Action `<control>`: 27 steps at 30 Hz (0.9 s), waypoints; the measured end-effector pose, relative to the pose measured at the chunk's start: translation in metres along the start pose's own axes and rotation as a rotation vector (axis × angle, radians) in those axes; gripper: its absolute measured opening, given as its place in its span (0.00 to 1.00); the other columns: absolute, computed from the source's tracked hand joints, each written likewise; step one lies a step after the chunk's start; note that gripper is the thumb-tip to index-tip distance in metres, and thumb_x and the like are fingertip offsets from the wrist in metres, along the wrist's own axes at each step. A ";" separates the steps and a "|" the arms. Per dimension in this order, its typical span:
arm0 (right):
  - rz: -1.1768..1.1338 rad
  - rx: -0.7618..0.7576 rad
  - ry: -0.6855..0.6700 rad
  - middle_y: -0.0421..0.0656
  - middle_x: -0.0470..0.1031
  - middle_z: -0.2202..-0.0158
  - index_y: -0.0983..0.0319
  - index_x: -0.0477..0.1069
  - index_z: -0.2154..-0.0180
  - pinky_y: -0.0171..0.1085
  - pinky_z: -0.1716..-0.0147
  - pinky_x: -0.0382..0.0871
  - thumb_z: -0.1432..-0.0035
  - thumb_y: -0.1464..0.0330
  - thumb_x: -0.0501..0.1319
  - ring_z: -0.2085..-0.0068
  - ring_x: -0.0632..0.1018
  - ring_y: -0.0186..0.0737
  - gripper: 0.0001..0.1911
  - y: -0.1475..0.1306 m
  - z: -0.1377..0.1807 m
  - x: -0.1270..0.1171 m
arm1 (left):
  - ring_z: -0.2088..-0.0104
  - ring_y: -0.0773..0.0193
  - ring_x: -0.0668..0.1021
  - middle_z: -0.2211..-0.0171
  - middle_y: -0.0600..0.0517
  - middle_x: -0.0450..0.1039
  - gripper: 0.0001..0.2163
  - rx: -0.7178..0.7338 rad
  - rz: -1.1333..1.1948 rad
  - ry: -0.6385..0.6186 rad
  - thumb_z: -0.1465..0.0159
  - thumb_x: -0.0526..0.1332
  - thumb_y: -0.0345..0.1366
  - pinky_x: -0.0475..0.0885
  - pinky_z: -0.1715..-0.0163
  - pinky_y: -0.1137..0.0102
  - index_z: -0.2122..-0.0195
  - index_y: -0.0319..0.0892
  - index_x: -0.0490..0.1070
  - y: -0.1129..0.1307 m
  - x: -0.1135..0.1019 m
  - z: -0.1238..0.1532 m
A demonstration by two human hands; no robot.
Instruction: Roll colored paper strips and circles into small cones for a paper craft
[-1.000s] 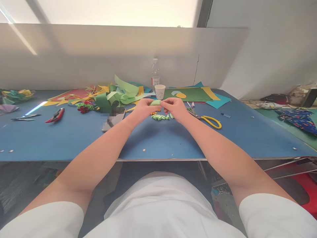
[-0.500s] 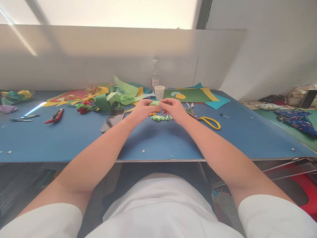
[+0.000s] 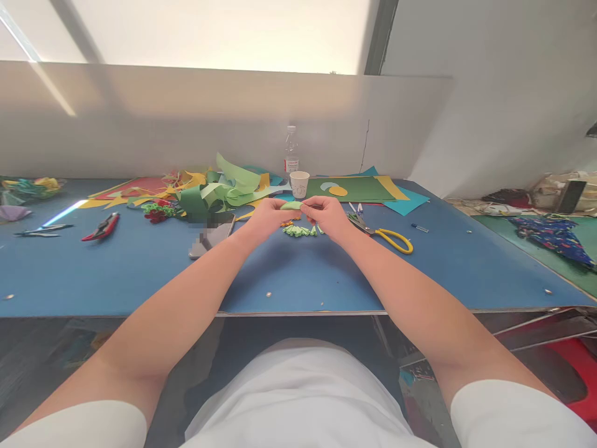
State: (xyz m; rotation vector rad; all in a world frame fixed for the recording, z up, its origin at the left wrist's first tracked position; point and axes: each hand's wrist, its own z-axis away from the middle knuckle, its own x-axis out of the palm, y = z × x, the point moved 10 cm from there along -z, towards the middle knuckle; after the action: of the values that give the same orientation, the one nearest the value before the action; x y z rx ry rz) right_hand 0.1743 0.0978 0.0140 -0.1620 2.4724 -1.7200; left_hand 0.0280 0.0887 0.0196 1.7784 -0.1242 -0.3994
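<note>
Between my two hands is a small light-green piece of paper (image 3: 292, 205), held above the blue table. My left hand (image 3: 269, 214) grips its left end, fingers closed. At its right end, the thumb and fingertips of my right hand (image 3: 326, 213) pinch it. Just below the hands lies a row of small light-green folded paper pieces (image 3: 298, 231). Small orange pieces (image 3: 290, 222) show behind them, partly hidden by my fingers. A white paper cup (image 3: 299, 185) stands right behind the hands.
Yellow-handled scissors (image 3: 394, 241) lie right of my hand. Leftward are a phone (image 3: 212, 239), red pliers (image 3: 101, 228) and tweezers (image 3: 44, 231). Paper scraps (image 3: 237, 177) pile up at the back left, coloured sheets (image 3: 364, 190) at the back right. A bottle (image 3: 291, 149) stands behind the cup.
The view has tilted slightly up, so everything sits lower in the picture. Both hands still hold the green paper, and a little more of it shows between them.
</note>
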 end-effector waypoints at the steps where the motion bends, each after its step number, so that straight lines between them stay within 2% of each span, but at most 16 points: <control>1: 0.007 -0.002 -0.002 0.39 0.74 0.76 0.61 0.81 0.69 0.37 0.75 0.62 0.55 0.52 0.81 0.74 0.69 0.35 0.22 -0.001 0.000 0.000 | 0.72 0.68 0.60 0.76 0.55 0.63 0.14 -0.001 -0.003 -0.002 0.43 0.76 0.43 0.53 0.69 0.66 0.76 0.41 0.77 0.001 0.000 0.000; 4: 0.014 -0.014 -0.008 0.40 0.74 0.76 0.61 0.81 0.70 0.39 0.73 0.64 0.55 0.51 0.81 0.74 0.69 0.35 0.22 -0.005 0.001 0.000 | 0.72 0.68 0.59 0.78 0.56 0.59 0.15 -0.004 -0.012 -0.006 0.43 0.76 0.42 0.51 0.69 0.65 0.77 0.41 0.75 0.000 0.000 0.000; 10: -0.023 0.004 -0.004 0.40 0.77 0.74 0.61 0.81 0.71 0.40 0.72 0.66 0.59 0.51 0.82 0.74 0.70 0.34 0.23 -0.007 0.002 0.001 | 0.73 0.69 0.60 0.77 0.56 0.59 0.16 0.011 -0.013 -0.020 0.43 0.75 0.41 0.52 0.70 0.65 0.78 0.42 0.70 -0.002 0.001 -0.001; 15: -0.042 -0.002 -0.029 0.40 0.75 0.75 0.61 0.80 0.71 0.39 0.72 0.65 0.60 0.48 0.83 0.74 0.69 0.34 0.26 -0.007 0.002 0.003 | 0.74 0.69 0.64 0.76 0.53 0.67 0.14 0.033 -0.017 -0.027 0.45 0.76 0.39 0.55 0.70 0.65 0.78 0.41 0.73 0.008 0.004 0.003; 20: -0.066 0.000 -0.056 0.41 0.76 0.74 0.62 0.82 0.68 0.39 0.72 0.65 0.59 0.45 0.83 0.73 0.70 0.34 0.29 -0.007 0.003 0.005 | 0.74 0.66 0.68 0.77 0.51 0.70 0.13 0.029 0.006 -0.029 0.46 0.77 0.39 0.58 0.71 0.65 0.78 0.41 0.75 0.012 0.005 0.004; 27: -0.059 0.034 -0.115 0.40 0.75 0.73 0.61 0.82 0.67 0.38 0.70 0.66 0.55 0.49 0.81 0.71 0.72 0.36 0.24 -0.013 0.004 0.007 | 0.73 0.65 0.70 0.76 0.50 0.72 0.13 0.025 0.020 -0.046 0.47 0.78 0.42 0.60 0.71 0.65 0.76 0.41 0.78 0.012 0.005 0.002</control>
State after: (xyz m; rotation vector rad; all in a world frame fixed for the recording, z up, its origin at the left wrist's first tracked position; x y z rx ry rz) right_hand 0.1684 0.0882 0.0240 -0.3240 2.3774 -1.7222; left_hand 0.0337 0.0823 0.0298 1.7917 -0.1799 -0.4254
